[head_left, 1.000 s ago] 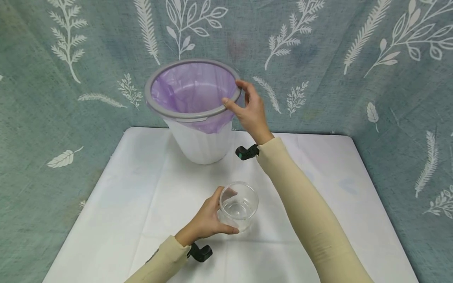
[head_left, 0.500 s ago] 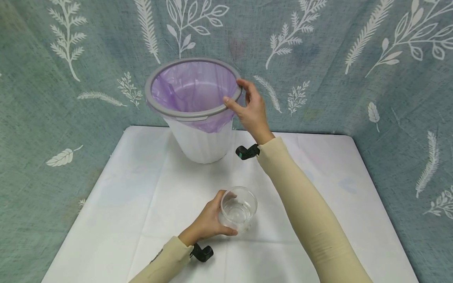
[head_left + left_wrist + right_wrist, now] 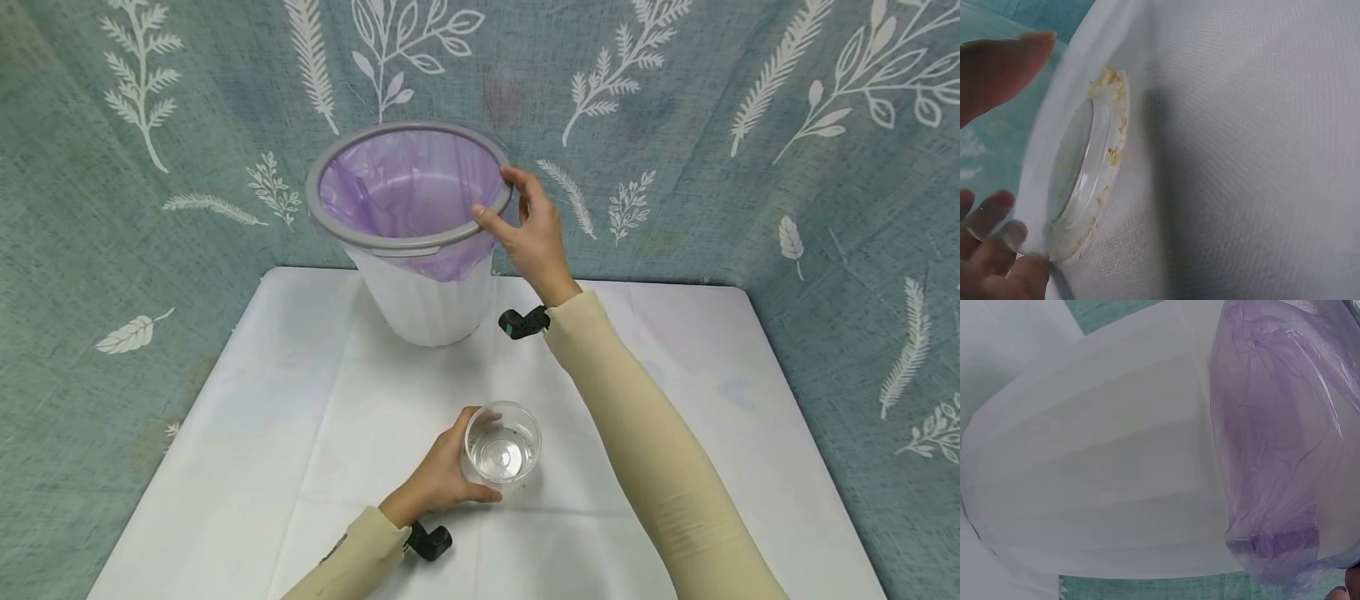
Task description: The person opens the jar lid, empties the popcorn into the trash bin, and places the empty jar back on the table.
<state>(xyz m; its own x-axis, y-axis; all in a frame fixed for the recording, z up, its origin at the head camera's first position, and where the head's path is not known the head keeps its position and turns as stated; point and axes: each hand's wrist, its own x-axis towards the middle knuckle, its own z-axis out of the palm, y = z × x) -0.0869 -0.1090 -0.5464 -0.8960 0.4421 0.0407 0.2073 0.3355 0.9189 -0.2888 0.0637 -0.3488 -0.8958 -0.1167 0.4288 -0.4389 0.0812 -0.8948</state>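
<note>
Clear and round, a see-through cup (image 3: pixel 508 454) stands low over the white table in front of me. My left hand (image 3: pixel 437 468) grips it from the left, thumb in front and fingers behind. In the left wrist view, small yellowish bits (image 3: pixel 1114 155) line the edge of the cup's base. Farther back is a white trash bin (image 3: pixel 423 304) with a grey rim ring (image 3: pixel 401 245) and a purple bag (image 3: pixel 1269 437) lining it. My right hand (image 3: pixel 534 242) pinches the ring at the bin's right side, thumb and fingers apart along it.
A white cloth (image 3: pixel 615 525) covers the table. Behind and beside the table hangs a green-blue curtain (image 3: pixel 675 208) with white leaf prints. Black wrist cameras (image 3: pixel 431 542) sit at both cuffs. My right forearm (image 3: pixel 645 433) crosses the table's right half.
My left hand and the cup have come slightly lower and nearer to me. The right hand keeps its hold on the bin's rim, and the bin has stayed put.
</note>
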